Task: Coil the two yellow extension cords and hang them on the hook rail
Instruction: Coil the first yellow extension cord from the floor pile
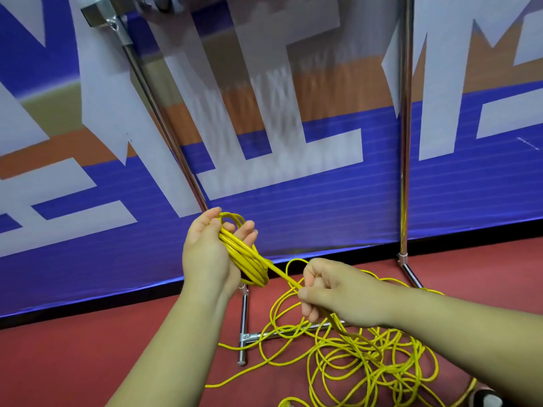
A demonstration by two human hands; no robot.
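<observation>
Left hand [205,254] at frame center, palm up, fingers curled round a small coil [246,257]. Right hand [326,289] just lower right pinches the cord [283,274] stretched taut between them; the loose tangle [367,356] lies on the floor [88,362].

Single head-worn wide-angle view, facing forward and down.
Sits close above the left hand [205,254] and right hand [326,289] at mid-frame, forearms entering from the near edge; tilts onto the red floor [73,362] and yellow cord [249,259]; faces the banner [308,207] far behind, left rack post [164,124] slanting and right rack post [406,127] near upright in frame.
</observation>
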